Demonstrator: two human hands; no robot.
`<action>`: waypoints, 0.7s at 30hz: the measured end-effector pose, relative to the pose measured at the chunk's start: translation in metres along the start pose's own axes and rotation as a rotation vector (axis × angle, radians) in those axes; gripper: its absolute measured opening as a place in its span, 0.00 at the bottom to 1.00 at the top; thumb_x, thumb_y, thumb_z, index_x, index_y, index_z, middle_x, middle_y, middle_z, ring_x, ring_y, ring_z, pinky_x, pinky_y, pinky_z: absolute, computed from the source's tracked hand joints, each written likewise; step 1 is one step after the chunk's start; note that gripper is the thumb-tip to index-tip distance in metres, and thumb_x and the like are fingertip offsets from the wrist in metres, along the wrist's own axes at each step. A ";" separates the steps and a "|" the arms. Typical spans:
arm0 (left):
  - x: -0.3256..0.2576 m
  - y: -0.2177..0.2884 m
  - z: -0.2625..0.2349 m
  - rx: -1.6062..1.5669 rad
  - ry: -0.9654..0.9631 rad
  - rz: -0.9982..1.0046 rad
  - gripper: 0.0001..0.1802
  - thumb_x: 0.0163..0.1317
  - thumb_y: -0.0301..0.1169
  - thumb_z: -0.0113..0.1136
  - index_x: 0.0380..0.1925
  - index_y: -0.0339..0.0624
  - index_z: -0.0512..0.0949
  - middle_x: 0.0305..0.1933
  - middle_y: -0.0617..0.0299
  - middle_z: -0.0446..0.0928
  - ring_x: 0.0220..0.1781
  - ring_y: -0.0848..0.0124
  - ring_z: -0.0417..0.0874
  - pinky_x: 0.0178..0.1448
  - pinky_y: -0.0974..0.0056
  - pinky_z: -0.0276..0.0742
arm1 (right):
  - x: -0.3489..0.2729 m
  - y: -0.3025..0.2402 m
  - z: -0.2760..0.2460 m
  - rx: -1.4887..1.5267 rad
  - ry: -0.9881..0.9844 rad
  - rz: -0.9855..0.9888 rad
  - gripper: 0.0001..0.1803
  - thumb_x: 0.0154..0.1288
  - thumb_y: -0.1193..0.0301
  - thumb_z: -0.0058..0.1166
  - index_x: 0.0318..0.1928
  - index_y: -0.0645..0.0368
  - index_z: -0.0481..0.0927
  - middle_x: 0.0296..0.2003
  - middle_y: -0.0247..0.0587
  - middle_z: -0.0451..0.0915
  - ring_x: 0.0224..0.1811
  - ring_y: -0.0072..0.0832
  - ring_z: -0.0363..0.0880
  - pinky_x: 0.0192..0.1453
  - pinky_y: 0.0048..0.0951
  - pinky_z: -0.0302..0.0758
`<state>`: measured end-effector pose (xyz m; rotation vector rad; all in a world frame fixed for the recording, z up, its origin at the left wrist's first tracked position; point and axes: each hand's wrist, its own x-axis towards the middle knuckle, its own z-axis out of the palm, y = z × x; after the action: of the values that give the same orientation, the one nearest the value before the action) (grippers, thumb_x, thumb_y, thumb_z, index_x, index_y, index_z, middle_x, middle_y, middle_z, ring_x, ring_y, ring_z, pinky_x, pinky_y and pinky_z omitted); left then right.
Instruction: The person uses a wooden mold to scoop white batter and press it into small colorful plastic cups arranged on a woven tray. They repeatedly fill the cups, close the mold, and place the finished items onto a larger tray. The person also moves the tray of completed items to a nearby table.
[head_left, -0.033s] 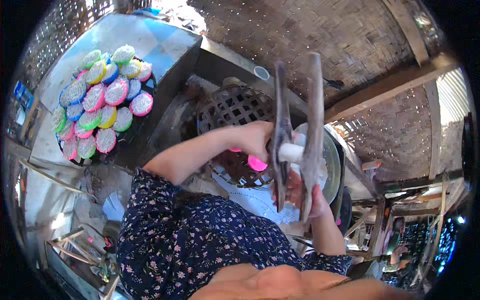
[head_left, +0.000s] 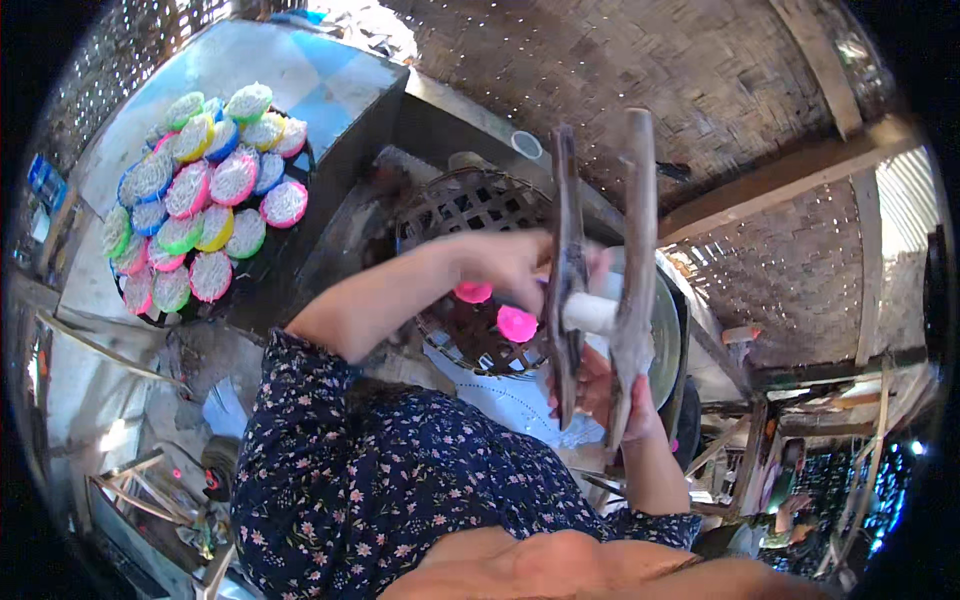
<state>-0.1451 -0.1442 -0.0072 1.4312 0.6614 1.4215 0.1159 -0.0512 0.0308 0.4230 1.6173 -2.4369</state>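
A wooden hand press (head_left: 640, 220) with two long dark bars stands tilted in front of me. Between the bars sits a short white cylinder (head_left: 590, 313). My right hand (head_left: 640, 410) has its fingers wrapped around the lower ends of the bars. Beside the left bar, at about the cylinder's height, is my left hand (head_left: 505, 268); its fingers are smeared by motion and partly hidden by the bar. Below it, a bright pink round piece (head_left: 517, 323) and another pink piece (head_left: 473, 291) lie in a woven basket (head_left: 470, 205). A round basin (head_left: 665, 330) is partly hidden behind the press.
On the left, a pale blue-white table (head_left: 330, 75) bears a pile of round colored-rimmed molds (head_left: 235, 178) topped with white strands. A small cup (head_left: 526, 145) rests on the ledge by the woven bamboo wall (head_left: 600, 60). Another person (head_left: 790, 515) is at the far lower right.
The press has shifted slightly right. My left hand has changed position beside the left bar, and more of the pink pieces in the basket shows.
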 end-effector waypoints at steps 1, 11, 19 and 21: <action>0.002 0.027 0.001 -0.399 -0.002 0.173 0.46 0.39 0.20 0.59 0.65 0.44 0.57 0.65 0.52 0.61 0.67 0.60 0.60 0.71 0.56 0.50 | -0.003 0.000 -0.002 -0.045 -0.009 0.052 0.56 0.47 0.30 0.45 0.66 0.59 0.51 0.54 0.57 0.67 0.51 0.44 0.72 0.53 0.44 0.70; 0.033 0.026 -0.031 -0.801 0.177 0.445 0.45 0.42 0.23 0.63 0.64 0.42 0.55 0.57 0.53 0.69 0.65 0.53 0.63 0.69 0.50 0.56 | -0.022 -0.033 -0.015 -0.148 0.097 0.346 0.68 0.39 0.19 0.26 0.61 0.73 0.57 0.47 0.59 0.73 0.46 0.45 0.75 0.52 0.44 0.69; 0.048 -0.053 -0.069 -1.221 0.153 0.460 0.40 0.55 0.64 0.46 0.56 0.43 0.65 0.40 0.57 0.77 0.47 0.58 0.77 0.55 0.51 0.70 | -0.007 -0.037 -0.051 -0.172 0.287 0.457 0.60 0.50 0.26 0.26 0.60 0.74 0.58 0.47 0.62 0.73 0.44 0.47 0.76 0.53 0.46 0.71; 0.045 -0.060 -0.067 -1.214 0.247 0.443 0.38 0.56 0.64 0.46 0.54 0.45 0.67 0.36 0.59 0.77 0.44 0.59 0.77 0.50 0.53 0.72 | -0.005 -0.041 -0.049 -0.203 0.287 0.473 0.58 0.51 0.27 0.27 0.60 0.74 0.58 0.47 0.64 0.72 0.44 0.49 0.76 0.52 0.47 0.71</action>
<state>-0.1866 -0.0648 -0.0525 0.4221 -0.4228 1.8430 0.1146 0.0099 0.0498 1.0248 1.6164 -1.9085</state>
